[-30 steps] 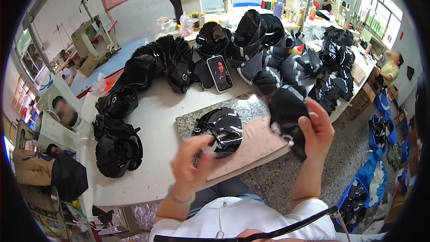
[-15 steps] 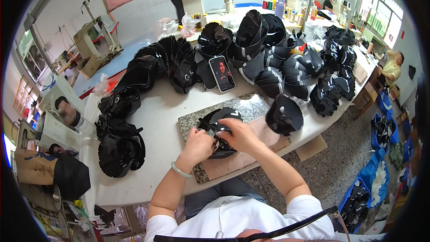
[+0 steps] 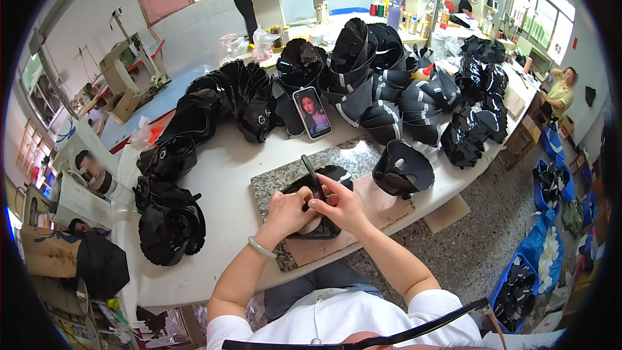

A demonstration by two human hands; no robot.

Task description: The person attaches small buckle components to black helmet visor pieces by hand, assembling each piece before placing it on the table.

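My left hand [image 3: 291, 212] and my right hand [image 3: 341, 206] meet over a glossy black shoe upper [image 3: 334, 175] lying on a speckled granite slab [image 3: 267, 186]. Both hands have their fingers closed at its near side. Between them a narrow black strip [image 3: 312, 174] sticks up; whether it belongs to the upper or is a separate piece, I cannot tell. Part of the upper is hidden under my hands. To the right, a second black upper [image 3: 403, 170] stands with its opening upward, touched by neither hand.
Stacked black uppers [image 3: 253, 100] line the table's far side, with more at left [image 3: 170, 230] and right [image 3: 476, 133]. A phone [image 3: 311, 113] leans against them. Behind stands a sewing machine [image 3: 285, 6]. Blue bins [image 3: 512, 295] sit on the floor at right, where another person [image 3: 558, 94] sits.
My fingers have closed together around the narrow black strip, which now rises above them. The upper at right now shows more of its opening. The view has shifted slightly.
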